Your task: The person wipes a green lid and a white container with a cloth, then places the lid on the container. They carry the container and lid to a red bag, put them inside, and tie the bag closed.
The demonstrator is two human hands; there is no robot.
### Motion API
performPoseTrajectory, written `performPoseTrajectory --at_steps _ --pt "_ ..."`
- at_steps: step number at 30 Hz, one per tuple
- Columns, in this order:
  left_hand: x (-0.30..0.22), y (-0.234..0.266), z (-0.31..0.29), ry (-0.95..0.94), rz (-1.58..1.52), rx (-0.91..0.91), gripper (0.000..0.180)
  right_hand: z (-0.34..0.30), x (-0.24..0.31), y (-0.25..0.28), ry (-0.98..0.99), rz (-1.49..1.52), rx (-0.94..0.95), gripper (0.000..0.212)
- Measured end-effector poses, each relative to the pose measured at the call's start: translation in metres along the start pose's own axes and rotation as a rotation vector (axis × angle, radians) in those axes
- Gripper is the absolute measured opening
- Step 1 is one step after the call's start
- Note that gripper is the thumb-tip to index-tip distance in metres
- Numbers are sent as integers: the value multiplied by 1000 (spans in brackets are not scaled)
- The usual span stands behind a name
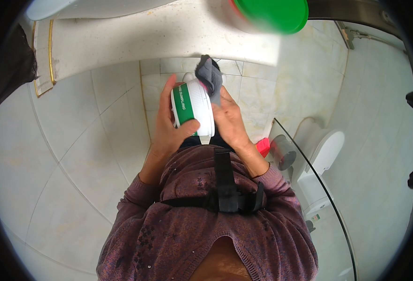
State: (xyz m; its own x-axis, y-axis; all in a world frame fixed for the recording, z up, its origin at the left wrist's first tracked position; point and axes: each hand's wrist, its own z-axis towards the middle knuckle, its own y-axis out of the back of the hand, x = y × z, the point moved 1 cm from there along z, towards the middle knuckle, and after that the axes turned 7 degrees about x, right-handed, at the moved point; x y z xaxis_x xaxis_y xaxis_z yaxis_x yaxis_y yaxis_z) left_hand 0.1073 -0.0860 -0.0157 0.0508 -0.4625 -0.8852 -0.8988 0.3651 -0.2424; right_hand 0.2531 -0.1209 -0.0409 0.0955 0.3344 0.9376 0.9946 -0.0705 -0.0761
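Observation:
My left hand (169,133) is wrapped round a round white tub with a green band (184,105), thumb on the near side and fingers on the far side. The tub is tipped on its side in front of my body, its ribbed white end turned to the right. My right hand (232,124) is closed on a crumpled grey and black cloth (209,77), which lies against that ribbed end. Part of the cloth sticks up past the tub's far edge. Some of the right fingers are hidden behind the cloth and the tub.
Ahead runs a white countertop (122,44) with a pale basin (98,9) at its left. A green lid (279,14) tops a reddish container at the far right. To my right are a glass panel edge (309,166), a white toilet (330,147) and a red object (263,146).

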Motion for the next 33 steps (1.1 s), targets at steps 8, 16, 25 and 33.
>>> performPoseTrajectory --at_steps 8,16,25,33 --pt "20 -19 8 -53 -58 24 90 -1 -11 -9 -331 718 -6 13" --pt "16 -11 8 183 -407 101 76 -3 9 5 143 -162 503 14" --pt "6 -22 12 37 -64 74 70 1 -1 0 -251 413 -10 23" --pt "23 -12 12 61 -301 117 69 -6 -8 20 -322 407 385 23"
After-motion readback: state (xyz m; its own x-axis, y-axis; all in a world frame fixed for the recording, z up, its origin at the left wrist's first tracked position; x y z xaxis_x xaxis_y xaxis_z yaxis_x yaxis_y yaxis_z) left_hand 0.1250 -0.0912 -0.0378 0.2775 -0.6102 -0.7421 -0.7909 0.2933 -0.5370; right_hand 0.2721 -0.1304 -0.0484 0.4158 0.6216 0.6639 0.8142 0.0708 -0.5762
